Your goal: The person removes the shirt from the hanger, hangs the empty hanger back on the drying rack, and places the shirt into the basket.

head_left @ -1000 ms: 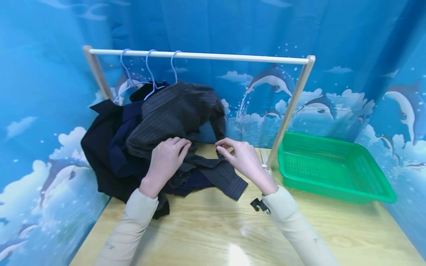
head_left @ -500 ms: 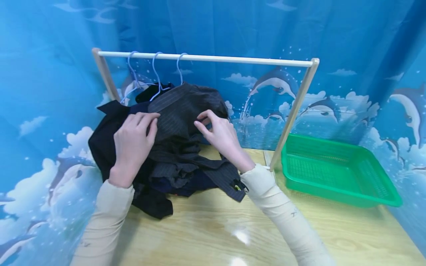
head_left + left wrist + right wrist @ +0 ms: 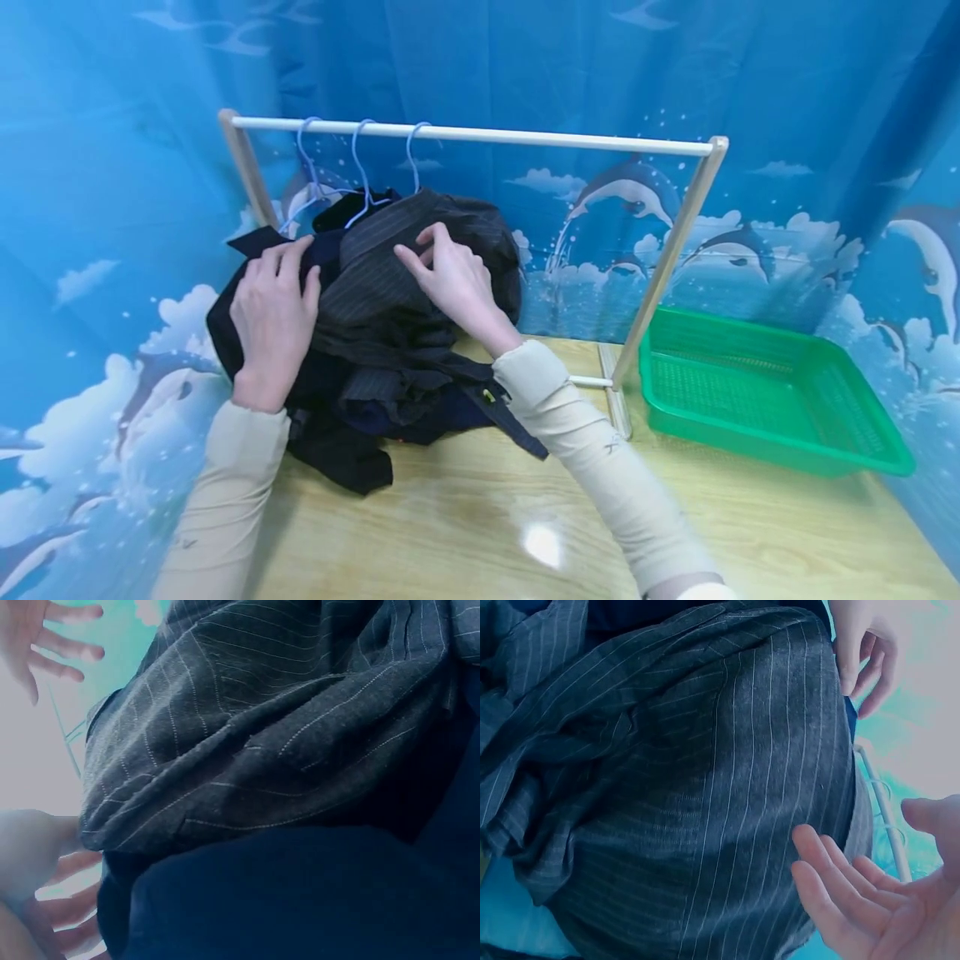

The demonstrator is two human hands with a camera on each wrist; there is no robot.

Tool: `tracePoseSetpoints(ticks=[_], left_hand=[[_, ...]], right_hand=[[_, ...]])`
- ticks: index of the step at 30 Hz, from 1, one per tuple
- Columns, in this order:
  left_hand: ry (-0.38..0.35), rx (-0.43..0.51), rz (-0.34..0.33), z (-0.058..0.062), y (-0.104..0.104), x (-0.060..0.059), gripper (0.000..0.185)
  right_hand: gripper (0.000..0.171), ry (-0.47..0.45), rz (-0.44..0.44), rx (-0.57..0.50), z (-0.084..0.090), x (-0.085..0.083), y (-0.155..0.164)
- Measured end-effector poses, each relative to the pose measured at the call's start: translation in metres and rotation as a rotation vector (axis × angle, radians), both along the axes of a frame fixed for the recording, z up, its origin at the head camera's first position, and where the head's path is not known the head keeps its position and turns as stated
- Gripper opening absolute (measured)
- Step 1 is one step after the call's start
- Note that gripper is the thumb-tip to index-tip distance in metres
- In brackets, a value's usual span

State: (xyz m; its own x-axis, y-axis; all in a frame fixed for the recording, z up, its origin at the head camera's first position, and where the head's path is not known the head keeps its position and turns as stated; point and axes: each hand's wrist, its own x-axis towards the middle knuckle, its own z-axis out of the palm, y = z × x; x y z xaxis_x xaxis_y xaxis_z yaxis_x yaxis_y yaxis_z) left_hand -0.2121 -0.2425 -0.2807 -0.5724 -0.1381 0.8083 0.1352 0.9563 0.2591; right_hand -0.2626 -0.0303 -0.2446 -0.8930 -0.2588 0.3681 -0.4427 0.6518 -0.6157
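Your left hand lay at the left side of the dark striped garment, by the navy cloth, its fingers relaxed and the thumb apart; whether the fingertips pressed the fabric was hard to tell. Your right hand was in front of the garment's upper part, fingers loosely bent and holding nothing, thumb clear of them. The striped garment hung from the rightmost hanger on the white rail, bunched low over the table. The green basket stood at your right.
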Motion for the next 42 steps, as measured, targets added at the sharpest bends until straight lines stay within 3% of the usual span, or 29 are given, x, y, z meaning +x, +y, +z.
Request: tracePoseSetpoints(ticks=[8,14,20,29,35,42], left_hand=[[-0.043,0.017,0.066,-0.002,0.001,-0.003,0.039],[-0.018,-0.011,0.039,-0.003,0.008,-0.001,0.039],[0.025,-0.024,0.012,-0.004,0.013,0.000,0.038],[0.007,-0.015,0.005,-0.006,0.011,-0.001,0.039],[0.001,-0.005,-0.014,-0.010,0.008,-0.002,0.041],[0.005,-0.060,-0.025,-0.015,0.008,-0.002,0.044]], right_hand=[[0.066,-0.014,-0.130,-0.032,0.001,-0.010,-0.036],[0.079,0.013,-0.234,-0.016,-0.004,-0.017,-0.053],[0.073,0.014,-0.272,0.083,-0.009,-0.019,-0.058],[0.058,0.058,-0.246,0.127,-0.008,-0.013,-0.049],[0.049,0.087,-0.227,0.096,-0.006,-0.010,-0.036],[0.037,0.157,-0.204,-0.018,-0.005,-0.009,-0.014]])
